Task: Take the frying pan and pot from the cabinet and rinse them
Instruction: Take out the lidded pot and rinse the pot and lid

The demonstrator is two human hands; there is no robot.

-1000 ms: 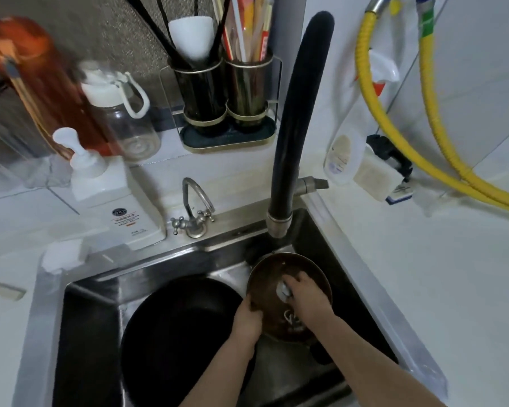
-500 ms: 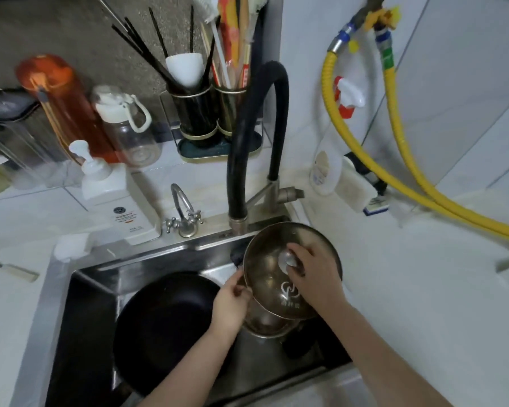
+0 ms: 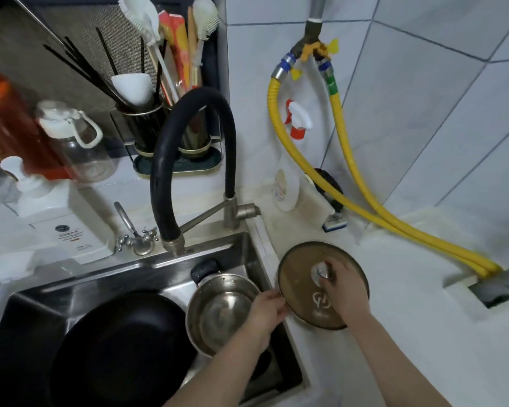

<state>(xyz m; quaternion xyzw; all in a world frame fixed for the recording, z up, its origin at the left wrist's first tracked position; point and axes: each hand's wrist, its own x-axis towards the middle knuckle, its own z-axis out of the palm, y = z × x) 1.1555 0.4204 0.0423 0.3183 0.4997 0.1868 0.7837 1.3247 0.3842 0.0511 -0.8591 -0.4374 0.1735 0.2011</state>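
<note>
Black frying pan (image 3: 112, 356), steel pot (image 3: 221, 312), yellow hoses (image 3: 350, 183) (white tiles (image 3: 423, 83))

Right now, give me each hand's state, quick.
Left hand: touching the lid's left rim; grip cannot be told.
Right hand: gripping the lid's knob.

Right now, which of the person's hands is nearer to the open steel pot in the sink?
The left hand. It is at the pot's right rim, fingers touching the lid's edge. The right hand is farther right, over the counter, gripping the lid's knob.

Frying pan (image 3: 115, 348) left of pot (image 3: 221, 312) in sink (image 3: 147, 268); lid (image 3: 303, 286) right on counter (image 3: 409, 318).
</note>
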